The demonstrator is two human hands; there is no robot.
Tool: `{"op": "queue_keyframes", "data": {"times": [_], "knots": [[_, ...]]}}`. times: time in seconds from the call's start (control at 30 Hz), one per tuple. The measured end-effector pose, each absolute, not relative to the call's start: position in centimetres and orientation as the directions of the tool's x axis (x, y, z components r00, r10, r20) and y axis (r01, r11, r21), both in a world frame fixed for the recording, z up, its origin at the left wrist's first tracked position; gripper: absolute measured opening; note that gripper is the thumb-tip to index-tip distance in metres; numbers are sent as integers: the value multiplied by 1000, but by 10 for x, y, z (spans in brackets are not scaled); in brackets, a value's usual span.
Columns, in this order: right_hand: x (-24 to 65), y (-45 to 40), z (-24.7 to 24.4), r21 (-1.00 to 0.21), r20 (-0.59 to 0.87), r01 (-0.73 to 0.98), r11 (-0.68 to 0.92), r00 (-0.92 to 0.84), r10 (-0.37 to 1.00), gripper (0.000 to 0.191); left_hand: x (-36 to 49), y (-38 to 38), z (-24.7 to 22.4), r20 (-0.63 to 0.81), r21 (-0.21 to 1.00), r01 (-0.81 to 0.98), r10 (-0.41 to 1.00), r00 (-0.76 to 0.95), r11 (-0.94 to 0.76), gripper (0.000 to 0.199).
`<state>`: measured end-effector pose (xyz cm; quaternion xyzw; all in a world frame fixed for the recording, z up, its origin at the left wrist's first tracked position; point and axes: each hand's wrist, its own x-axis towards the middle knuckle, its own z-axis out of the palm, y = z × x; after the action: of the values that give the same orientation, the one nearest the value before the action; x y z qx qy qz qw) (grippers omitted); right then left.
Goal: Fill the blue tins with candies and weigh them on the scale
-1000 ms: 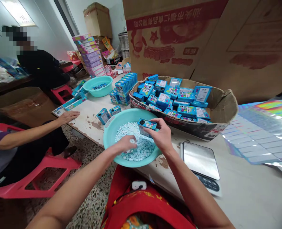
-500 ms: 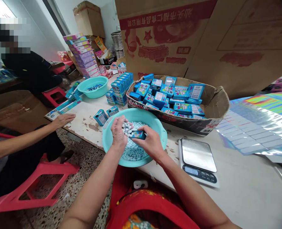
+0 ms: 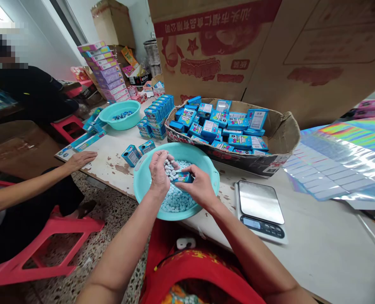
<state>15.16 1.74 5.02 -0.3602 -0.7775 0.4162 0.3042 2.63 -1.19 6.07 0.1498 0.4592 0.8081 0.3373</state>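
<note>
My left hand [image 3: 160, 172] is cupped around a handful of pale blue candies [image 3: 170, 169] over a turquoise basin [image 3: 139, 185]. Between the thumb and fingers of my right hand [image 3: 199, 185] is a small blue candy box [image 3: 183, 177], lying on its side with one end against the candies. The box's end facing my left hand is partly hidden by the candies. Many more loose candies [image 3: 177, 200] cover the bottom of the basin. Two blue boxes [image 3: 131, 156] stand on the table just left of the basin.
Behind the basin is a cut-down carton [image 3: 282, 143] heaped with blue boxes. A digital scale [image 3: 261, 203] lies to the right, near shiny sheets [image 3: 330, 164]. Stacked blue boxes [image 3: 156, 118] and a second basin [image 3: 120, 122] stand back left. A co-worker's hand [image 3: 82, 159] rests on the table's left edge.
The view has shifted slightly, moving the scene a little left. Both hands stay over the basin; the blue box is turned a little, showing more of its printed face.
</note>
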Motion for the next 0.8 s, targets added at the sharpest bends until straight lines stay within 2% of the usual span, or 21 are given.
{"op": "queue_keyframes", "data": {"times": [0.2, 0.43, 0.6, 0.8], "knots": [[152, 19, 52, -900, 144, 274, 341, -550, 823, 33, 29, -14, 69, -55, 859, -397, 712, -700, -324, 21], [149, 20, 50, -897, 172, 252, 362, -555, 814, 32, 27, -9, 64, -37, 890, -332, 676, -736, -313, 22], [146, 20, 46, -907, 164, 242, 344, -550, 819, 33, 32, -9, 65, -28, 882, -351, 709, -705, -314, 21], [164, 25, 49, -942, 121, 211, 261, -512, 850, 37, 14, -16, 65, -28, 915, -303, 706, -707, -267, 23]]}}
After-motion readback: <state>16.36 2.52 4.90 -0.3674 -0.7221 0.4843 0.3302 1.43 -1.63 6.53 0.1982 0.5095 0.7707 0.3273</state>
